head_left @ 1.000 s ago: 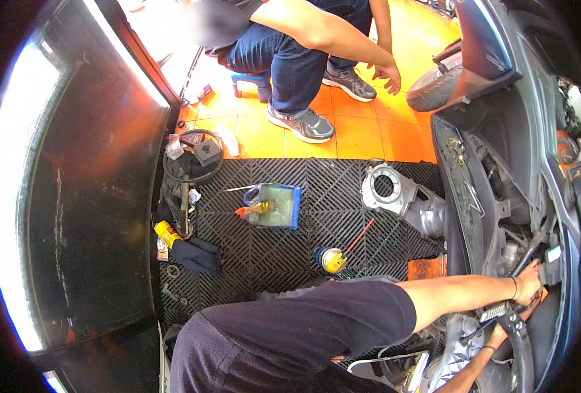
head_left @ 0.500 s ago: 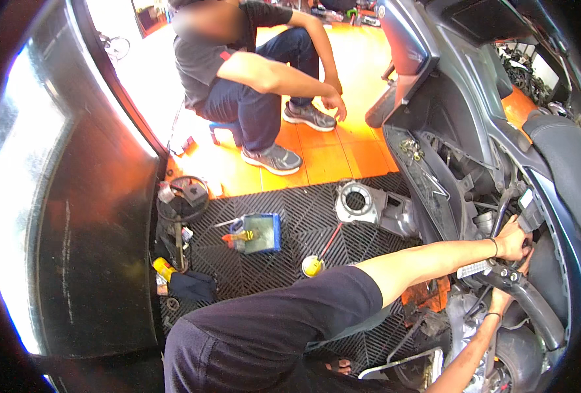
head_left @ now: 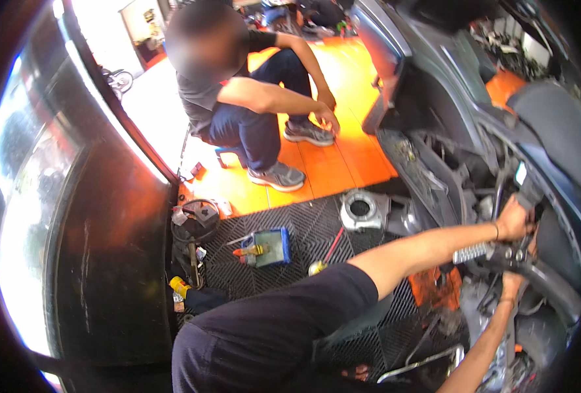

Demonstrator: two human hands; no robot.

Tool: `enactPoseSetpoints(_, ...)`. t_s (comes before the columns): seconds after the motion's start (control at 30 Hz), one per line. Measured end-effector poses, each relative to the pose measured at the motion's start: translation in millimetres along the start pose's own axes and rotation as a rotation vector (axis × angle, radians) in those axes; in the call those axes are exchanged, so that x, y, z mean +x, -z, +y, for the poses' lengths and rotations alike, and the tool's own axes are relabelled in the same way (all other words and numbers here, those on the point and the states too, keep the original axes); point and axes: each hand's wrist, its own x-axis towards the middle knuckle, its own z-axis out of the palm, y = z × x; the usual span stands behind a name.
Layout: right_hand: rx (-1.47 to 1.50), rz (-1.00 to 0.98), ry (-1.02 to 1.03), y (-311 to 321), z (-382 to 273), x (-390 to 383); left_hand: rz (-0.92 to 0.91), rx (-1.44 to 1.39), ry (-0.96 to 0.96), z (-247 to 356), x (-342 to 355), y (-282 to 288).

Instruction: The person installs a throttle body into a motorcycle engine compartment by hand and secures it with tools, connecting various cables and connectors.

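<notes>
At the right, both hands reach into the opened side of a dark blue scooter (head_left: 464,124). My left hand (head_left: 516,219) is curled by the frame, above a footrest bracket (head_left: 510,254) with a ridged metal footpeg (head_left: 470,253). Its fingers are closed round something dark that I cannot make out. My right hand (head_left: 513,283) comes up from below and passes behind the bracket. Most of its fingers are hidden there, close under the left hand. Each wrist wears a thin dark band. Below the bracket is greasy metalwork (head_left: 480,321).
A person (head_left: 238,111) crouches on the orange floor. On the black ribbed mat (head_left: 316,226) lie a silver housing (head_left: 362,211) with a round hole, a blue-rimmed tray (head_left: 286,245) with a brush (head_left: 251,251), and a small yellow tin (head_left: 317,267). A dark glossy panel (head_left: 116,262) stands left.
The whole view has tilted and shifted slightly. Both hands stay at the footrest bracket, with the right one now more hidden behind it. The crouching person's head has moved a little.
</notes>
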Motion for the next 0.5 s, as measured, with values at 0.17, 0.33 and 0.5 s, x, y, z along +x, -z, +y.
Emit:
enactPoseSetpoints(0.17,0.028,-0.005,-0.010,10.3,-42.8,10.9,-0.274,0.147,0.042,-7.5,20.4,-7.4)
enactPoseSetpoints(0.33,-0.190,0.189,0.067,17.5,-87.8,25.4,-0.355,0.239,0.069,26.6,19.9,19.2)
enactPoseSetpoints(0.5,-0.236,0.150,-0.034,16.5,-92.1,30.1,-0.436,0.109,0.156,19.7,26.6,21.6)
